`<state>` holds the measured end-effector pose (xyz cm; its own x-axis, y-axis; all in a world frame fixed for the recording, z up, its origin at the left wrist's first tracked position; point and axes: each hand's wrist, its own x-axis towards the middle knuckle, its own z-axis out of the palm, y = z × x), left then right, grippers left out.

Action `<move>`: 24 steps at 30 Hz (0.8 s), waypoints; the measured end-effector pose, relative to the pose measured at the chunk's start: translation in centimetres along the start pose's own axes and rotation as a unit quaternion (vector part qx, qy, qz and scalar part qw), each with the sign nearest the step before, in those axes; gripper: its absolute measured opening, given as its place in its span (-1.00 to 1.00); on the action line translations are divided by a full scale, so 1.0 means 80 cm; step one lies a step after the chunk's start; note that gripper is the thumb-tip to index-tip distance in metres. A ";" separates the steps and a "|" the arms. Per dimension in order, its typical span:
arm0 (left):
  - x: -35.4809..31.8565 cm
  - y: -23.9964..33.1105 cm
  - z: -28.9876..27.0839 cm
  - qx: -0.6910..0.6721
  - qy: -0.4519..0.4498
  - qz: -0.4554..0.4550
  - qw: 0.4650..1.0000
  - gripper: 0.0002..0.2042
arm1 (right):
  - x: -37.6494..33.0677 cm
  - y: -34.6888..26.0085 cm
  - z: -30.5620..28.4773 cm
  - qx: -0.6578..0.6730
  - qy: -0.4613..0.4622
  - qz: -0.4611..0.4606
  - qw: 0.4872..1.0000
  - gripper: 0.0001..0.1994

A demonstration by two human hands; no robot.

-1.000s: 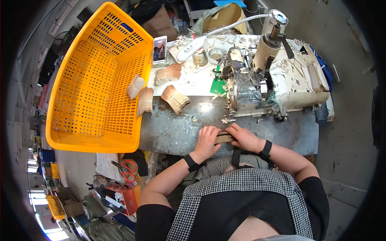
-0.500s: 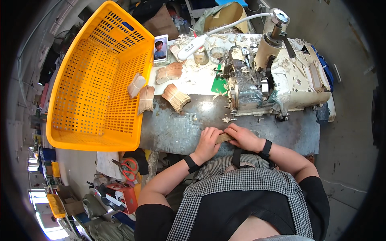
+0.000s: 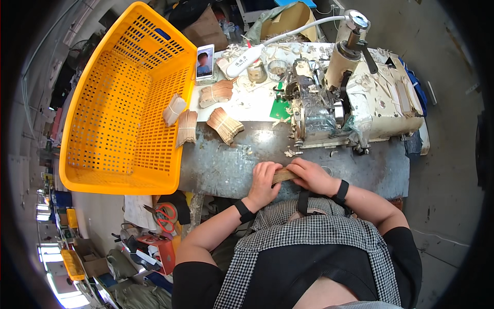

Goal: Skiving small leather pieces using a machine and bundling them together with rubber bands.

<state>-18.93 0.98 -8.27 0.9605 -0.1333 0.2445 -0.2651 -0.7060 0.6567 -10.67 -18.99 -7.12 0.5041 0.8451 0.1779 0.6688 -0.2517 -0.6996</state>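
Hands have hardly moved over the last second: my left hand [image 3: 265,180] and right hand [image 3: 311,176] stay closed around the flat tan stack of strips [image 3: 284,176] at the near edge of the worn grey metal bench [image 3: 221,165], squaring it, I judge.

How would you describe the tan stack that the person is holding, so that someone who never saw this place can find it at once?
Start at the big yellow basket on the left, then follow the grey metal table rightward along its near edge. There the left hand and right hand hold a flat tan stack between them. Unlike the similar fanned bundles lying loose near the basket, it is the only one in the hands.
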 end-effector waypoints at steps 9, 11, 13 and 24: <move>0.007 -0.017 -0.015 -0.097 -0.081 -0.060 0.990 -0.52 | 0.002 0.003 -0.010 0.080 -0.004 0.053 0.995 -0.66; 0.026 -0.002 -0.042 -0.217 -0.141 -0.175 0.950 -0.52 | 0.008 0.003 -0.023 0.166 0.036 0.056 0.984 -0.71; 0.037 0.001 -0.057 -0.299 -0.133 -0.166 0.930 -0.51 | 0.010 0.006 -0.031 0.292 0.023 0.129 0.947 -0.73; 0.048 0.020 -0.070 -0.413 -0.109 -0.187 0.885 -0.43 | 0.006 -0.005 -0.056 0.430 0.050 0.210 0.877 -0.78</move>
<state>-16.11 3.23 -2.28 0.9638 -0.1926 -0.1841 0.1890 0.0070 0.9820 -8.27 -20.59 -3.62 0.6811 0.7071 -0.1900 -0.2252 -0.0446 -0.9733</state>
